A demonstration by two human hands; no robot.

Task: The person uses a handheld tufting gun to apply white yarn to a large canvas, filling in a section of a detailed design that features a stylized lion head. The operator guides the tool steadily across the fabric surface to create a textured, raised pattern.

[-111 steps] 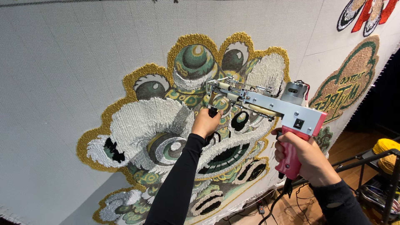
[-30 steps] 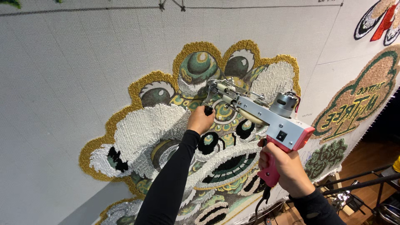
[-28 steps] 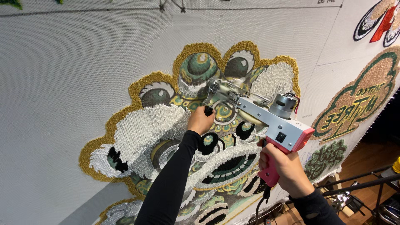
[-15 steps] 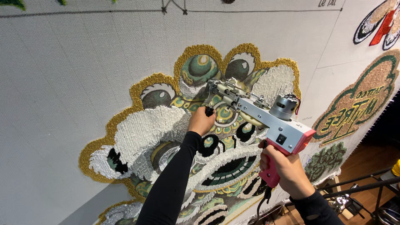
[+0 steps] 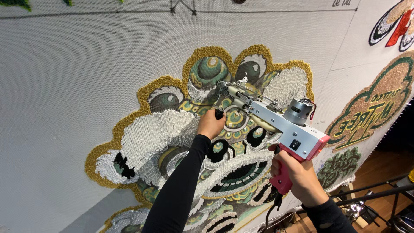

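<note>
My right hand (image 5: 299, 174) is wrapped tight around the pink rear handle of the tufting gun (image 5: 276, 125), and my left hand (image 5: 210, 125) is fisted around its black front handle. The gun lies tilted, nose up and to the left, its tip against the stretched grey cloth (image 5: 86, 73) on the tufted lion face (image 5: 202, 142), just below the two green eyes at the top rimmed with gold loops.
</note>
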